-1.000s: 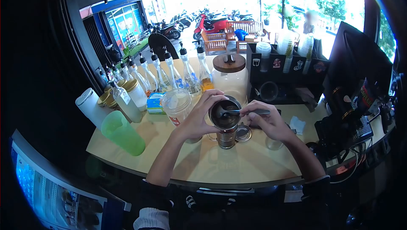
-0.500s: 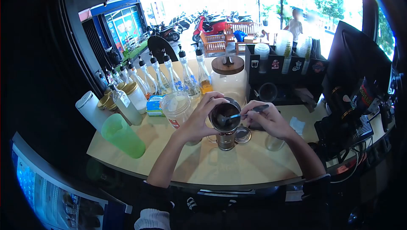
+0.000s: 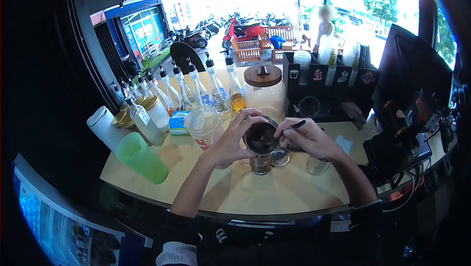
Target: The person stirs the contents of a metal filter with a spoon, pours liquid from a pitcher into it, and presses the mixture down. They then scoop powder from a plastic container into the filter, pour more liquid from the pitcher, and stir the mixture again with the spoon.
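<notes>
My left hand [image 3: 239,136] is wrapped round a dark metal cup [image 3: 261,137], tilted so that its inside faces me. The cup is over a small metal canister [image 3: 260,164] standing on the counter. In my right hand [image 3: 305,137] is a thin utensil with a black handle [image 3: 298,124], held in a pinch at the cup's right rim; its far end is hard to make out. A round metal lid [image 3: 280,156] lies right of the canister. Left of my left hand stands a clear plastic jug [image 3: 204,124].
A green tumbler [image 3: 142,158] stands on the counter's left. Pump bottles [image 3: 218,92] line the back, beside a wooden-lidded jar [image 3: 263,89]. A black cup holder [image 3: 333,77] is at back right. A clear glass [image 3: 318,165] stands near my right wrist. A person [image 3: 324,28] is outside.
The utensil's pale end, seen inside the cup before, no longer shows clearly, and its handle has shifted slightly. The person outside has moved left.
</notes>
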Demonstrator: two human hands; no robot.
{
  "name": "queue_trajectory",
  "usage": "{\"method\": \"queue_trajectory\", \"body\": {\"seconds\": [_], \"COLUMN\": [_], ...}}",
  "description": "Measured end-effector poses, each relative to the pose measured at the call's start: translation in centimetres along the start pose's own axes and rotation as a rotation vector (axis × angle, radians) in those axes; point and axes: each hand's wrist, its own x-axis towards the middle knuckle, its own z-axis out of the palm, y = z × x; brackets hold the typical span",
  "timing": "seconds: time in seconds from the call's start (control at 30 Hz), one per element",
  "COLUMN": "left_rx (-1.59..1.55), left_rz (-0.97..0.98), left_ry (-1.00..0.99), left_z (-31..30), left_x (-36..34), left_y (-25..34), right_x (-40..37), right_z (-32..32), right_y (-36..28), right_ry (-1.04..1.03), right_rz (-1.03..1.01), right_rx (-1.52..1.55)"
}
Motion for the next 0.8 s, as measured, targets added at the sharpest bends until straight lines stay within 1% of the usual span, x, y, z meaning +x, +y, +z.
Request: {"method": "queue_trajectory", "body": {"seconds": [0.07,0.1,0.2,0.23,0.27,0.33,0.43,0.47,0.53,0.57,0.6,0.67,0.7,0.77,0.8], "left_rx": [0.015,0.030,0.000,0.001,0.008,0.017,0.015,0.024,0.035,0.058,0.080,0.082,0.085,0.100,0.118], "left_rz": [-0.011,-0.024,-0.016,-0.014,-0.022,-0.030,-0.033,-0.036,-0.036,-0.051,-0.067,-0.082,-0.096,-0.081,-0.068], "left_ry": [0.002,0.006,0.012,0.011,0.012,0.014,0.035,0.044,0.054,0.083,0.111,0.130,0.148,0.162,0.178], "left_z": [0.1,0.2,0.2,0.2,0.2,0.2,0.2,0.3,0.4,0.4,0.5,0.6,0.7,0.8,1.0], "left_x": [0.0,-0.1,-0.1,-0.1,-0.1,-0.2,-0.3,-0.2,-0.3,-0.4,-0.5,-0.4,-0.4,-0.4,-0.4], "left_y": [0.1,0.1,0.1,0.2,0.2,0.2,0.4,0.5,0.5,0.4,0.3,0.6,0.8,1.0,1.1], "right_x": [0.3,0.4,0.4,0.5,0.5,0.5,0.2,0.1,-0.3,-0.7,-0.8,-1.0,-1.1,-1.3,-1.4], "right_z": [-0.2,-0.3,0.4,0.4,0.3,0.1,0.4,0.7,1.2,1.1,1.1,1.1,1.2,1.5,1.7], "right_y": [0.4,0.2,0.0,-0.3,-0.2,0.2,-0.1,-0.1,-0.2,-0.5,-0.6,-0.6,-0.5,-0.2,0.1], "right_ry": [-0.014,0.017,0.012,-0.014,-0.013,0.060,0.016,0.017,0.077,0.095,0.095,0.221,0.222,0.236,0.237], "right_rz": [-0.060,-0.069,-0.110,-0.148,-0.149,-0.134,-0.100,-0.102,-0.205,-0.161,-0.162,-0.331,-0.329,-0.434,-0.432], "right_rx": [-0.107,-0.094,-0.076,-0.147,-0.148,-0.164,-0.137,-0.138,-0.154,-0.102,-0.103,-0.294,-0.295,-0.571,-0.571]}}
